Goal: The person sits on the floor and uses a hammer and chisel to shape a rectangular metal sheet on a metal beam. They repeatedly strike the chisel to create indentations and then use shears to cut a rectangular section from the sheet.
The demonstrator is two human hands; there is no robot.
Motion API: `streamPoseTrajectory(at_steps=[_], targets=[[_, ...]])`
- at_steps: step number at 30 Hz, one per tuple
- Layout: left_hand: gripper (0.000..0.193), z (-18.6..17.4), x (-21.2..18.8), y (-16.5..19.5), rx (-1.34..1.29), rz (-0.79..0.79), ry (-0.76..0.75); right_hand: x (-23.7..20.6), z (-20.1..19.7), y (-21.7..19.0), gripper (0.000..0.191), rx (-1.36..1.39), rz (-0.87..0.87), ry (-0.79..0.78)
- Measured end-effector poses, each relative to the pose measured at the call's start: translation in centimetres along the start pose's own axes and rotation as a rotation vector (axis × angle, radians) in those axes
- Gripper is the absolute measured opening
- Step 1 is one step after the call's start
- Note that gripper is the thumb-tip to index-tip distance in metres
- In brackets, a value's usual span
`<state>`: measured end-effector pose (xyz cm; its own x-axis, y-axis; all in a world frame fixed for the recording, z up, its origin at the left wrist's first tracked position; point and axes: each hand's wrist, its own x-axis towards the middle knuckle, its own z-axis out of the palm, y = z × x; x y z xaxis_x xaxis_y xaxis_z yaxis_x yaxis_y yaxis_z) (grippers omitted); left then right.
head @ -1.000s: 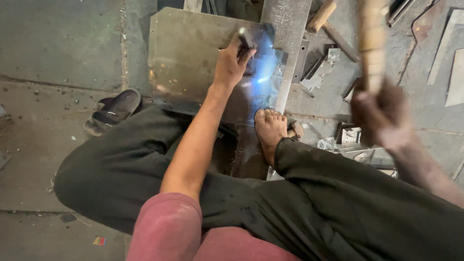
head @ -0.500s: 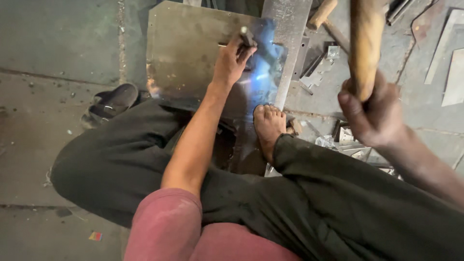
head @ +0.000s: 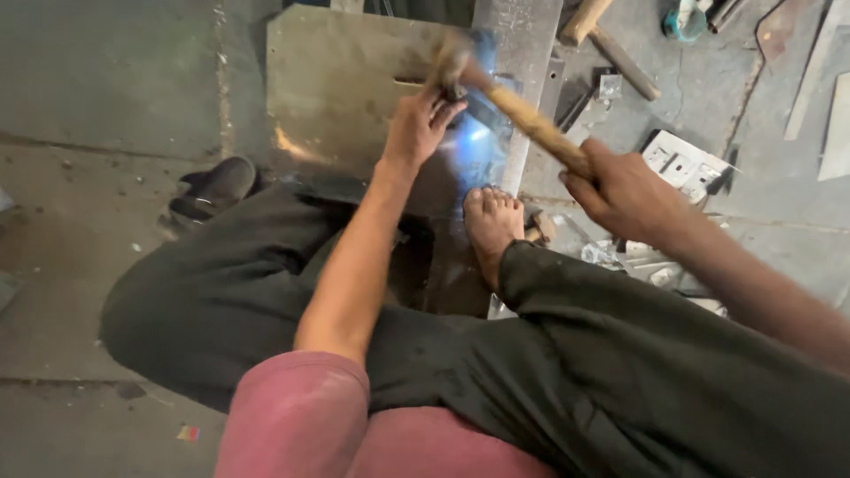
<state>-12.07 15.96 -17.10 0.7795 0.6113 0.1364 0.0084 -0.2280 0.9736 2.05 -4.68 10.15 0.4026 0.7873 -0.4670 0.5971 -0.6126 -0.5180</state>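
**Hammer Down on the Chisel**

Striking now: the right hand (head: 624, 190) has swung the wooden-handled hammer (head: 522, 119) down, where half a second ago it was held upright with the head out of the top of the picture. The hammer head (head: 450, 60), blurred with motion, sits at or just above the top of the small tool (head: 456, 88) that the left hand (head: 416, 128) steadies on the metal sheet (head: 341, 88). I take the tool for a chisel or punch, though little of it shows past the fingers. Whether head and tool are actually touching I cannot tell through the blur.

The right grip is closed full around the lower part of the handle. The left grip is closed loosely round the tool, fingers curled, thumb side toward the sheet; it has barely shifted from its spot since the earlier pictures.

The sheet lies flat on the concrete floor (head: 106, 88), with a short slot visible in it just left of the tool and a bluish glare on the metal beside the hand. A bare foot (head: 491, 226) rests on the sheet's near edge, pinning it. A long steel bar (head: 522, 35) lies along the sheet's right side. A dark sandal (head: 212, 188) lies to the left; a white switch plate (head: 682, 164) and metal scraps lie to the right.

To my eye the blow is landing, so the cut in the sheet is being driven on.
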Motion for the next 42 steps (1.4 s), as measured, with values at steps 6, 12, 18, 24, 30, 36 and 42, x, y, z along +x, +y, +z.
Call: streamPoseTrajectory(at_steps=[6, 12, 18, 24, 30, 36, 42], targets=[[0.032, -0.2, -0.7, -0.4, -0.084, -0.081, -0.014, -0.9, -0.6, -0.6, 0.028, 0.154, -0.016, 0.086], [0.039, -0.5, -1.0, -0.8, -0.112, -0.036, -0.033, 0.3, 0.9, -0.3, 0.026, -0.12, 0.096, -0.14], [0.033, -1.1, -1.1, -0.2, -0.064, -0.096, -0.072, -2.2, -0.6, 1.6, 0.022, 0.236, -0.167, 0.146], [0.043, -1.3, -1.3, 0.6, -0.03, 0.072, -0.093, 0.2, 2.5, 3.2, 0.03, 0.032, 0.134, -0.095], [0.045, -1.6, -1.4, -0.5, 0.032, 0.033, -0.065, -0.3, 1.7, 3.3, 0.03, 0.197, 0.246, 0.045], [0.027, -2.3, -1.0, -4.2, 0.003, -0.366, 0.344, -1.2, 3.7, 4.3, 0.026, 0.314, 0.271, 0.098], [0.035, -14.7, -0.7, -8.6, 0.565, -0.403, 0.84, -0.7, 7.3, 6.5, 0.026, 0.319, 0.281, 0.068]])
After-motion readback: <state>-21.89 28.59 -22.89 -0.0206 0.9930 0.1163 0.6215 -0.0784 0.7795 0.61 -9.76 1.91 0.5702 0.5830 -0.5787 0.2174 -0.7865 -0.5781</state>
